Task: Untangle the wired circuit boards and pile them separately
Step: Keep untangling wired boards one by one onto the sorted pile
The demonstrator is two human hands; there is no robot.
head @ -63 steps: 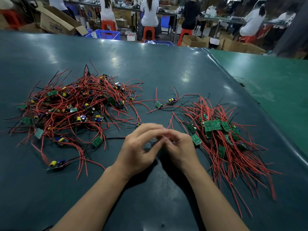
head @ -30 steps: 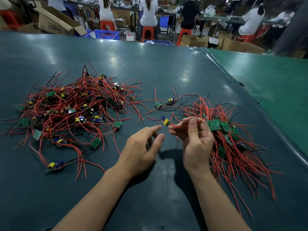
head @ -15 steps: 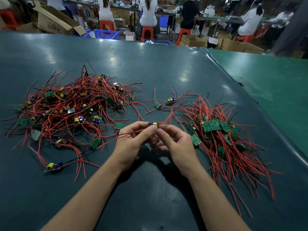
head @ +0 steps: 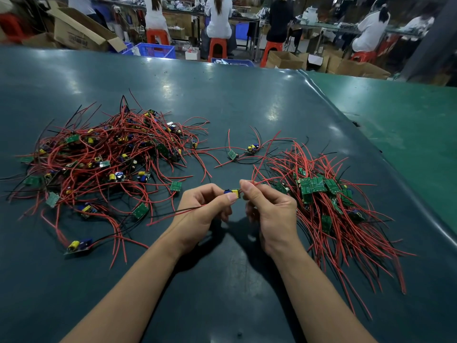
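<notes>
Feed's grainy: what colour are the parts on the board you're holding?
Blue and yellow, on the held circuit board; head view.

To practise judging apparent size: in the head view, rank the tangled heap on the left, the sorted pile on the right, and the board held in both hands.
1. tangled heap and sorted pile: similar spread, too close to rank.
2. held board: clearly smallest, pinched between left hand and right hand.

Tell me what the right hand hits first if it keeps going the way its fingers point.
The right hand points up-left at the small circuit board pinched by the left hand. It already touches that board, so the left fingertips likely come next; depth is unclear.
</notes>
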